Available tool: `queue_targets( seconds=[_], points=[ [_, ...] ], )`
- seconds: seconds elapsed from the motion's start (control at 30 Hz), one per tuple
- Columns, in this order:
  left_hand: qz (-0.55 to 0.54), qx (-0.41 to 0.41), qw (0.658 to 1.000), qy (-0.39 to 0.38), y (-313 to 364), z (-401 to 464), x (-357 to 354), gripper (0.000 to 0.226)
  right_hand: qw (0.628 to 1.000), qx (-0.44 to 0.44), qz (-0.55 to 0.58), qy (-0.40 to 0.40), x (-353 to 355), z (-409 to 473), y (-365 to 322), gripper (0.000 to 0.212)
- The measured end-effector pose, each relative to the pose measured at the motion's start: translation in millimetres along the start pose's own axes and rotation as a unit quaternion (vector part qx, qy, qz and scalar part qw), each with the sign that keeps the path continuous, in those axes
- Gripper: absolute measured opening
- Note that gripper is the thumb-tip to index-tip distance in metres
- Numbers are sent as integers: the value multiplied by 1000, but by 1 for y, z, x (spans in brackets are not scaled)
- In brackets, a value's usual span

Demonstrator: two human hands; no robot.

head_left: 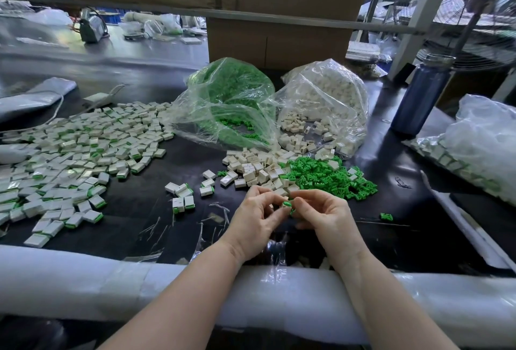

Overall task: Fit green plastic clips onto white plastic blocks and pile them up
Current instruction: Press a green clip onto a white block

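Black surface (pixel 145 227) before me carries the big spread of finished blocks (pixel 78 154) on my left, then two clear bags, one of green clips (pixel 231 98) and one of white blocks (pixel 326 101), with loose white blocks (pixel 254 171) and green clips (pixel 324 175) spilled in front of them. Just below those heaps my left hand (pixel 255 221) and right hand (pixel 325 217) meet, both in a narrow fingertip grip, pinching one green clip (pixel 287 204) between them.
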State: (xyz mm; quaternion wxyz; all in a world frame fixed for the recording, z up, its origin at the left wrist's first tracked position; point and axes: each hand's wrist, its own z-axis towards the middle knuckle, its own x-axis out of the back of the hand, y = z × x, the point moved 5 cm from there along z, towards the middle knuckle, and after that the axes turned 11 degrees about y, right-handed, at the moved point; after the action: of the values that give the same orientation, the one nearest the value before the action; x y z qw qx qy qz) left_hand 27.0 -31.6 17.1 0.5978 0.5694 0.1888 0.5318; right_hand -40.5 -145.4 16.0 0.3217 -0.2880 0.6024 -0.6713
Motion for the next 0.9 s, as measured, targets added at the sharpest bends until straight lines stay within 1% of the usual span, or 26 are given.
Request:
queue_targets(
  seconds=[0.1,0.3,0.4,0.5,0.6,0.67,0.77,0.83,0.9],
  points=[
    [12,-2,1000,8,-1,0,0,15,998,38,-50,18,3,-1,-3,16],
    [28,-13,1000,3,-1,-1,-1,17,990,73,-122,12,1,-1,-5,11],
    [32,-19,999,0,0,-1,-2,18,981,87,-174,14,0,0,-4,15],
    [32,-21,999,4,0,-1,-2,17,979,87,-183,9,-2,0,-2,20],
    [31,-19,999,17,0,0,-1,16,981,91,-168,15,-2,0,-3,18],
    [34,-13,998,49,-2,1,3,14,983,91,-155,43,3,2,-3,14],
    [23,23,991,130,-6,1,14,14,981,85,-150,90,11,5,-2,13],
    [23,50,980,193,-11,1,24,18,978,87,-156,110,15,5,-1,14],
    [64,64,962,256,-15,2,34,20,975,87,-164,123,17,6,0,17]
  ],
)
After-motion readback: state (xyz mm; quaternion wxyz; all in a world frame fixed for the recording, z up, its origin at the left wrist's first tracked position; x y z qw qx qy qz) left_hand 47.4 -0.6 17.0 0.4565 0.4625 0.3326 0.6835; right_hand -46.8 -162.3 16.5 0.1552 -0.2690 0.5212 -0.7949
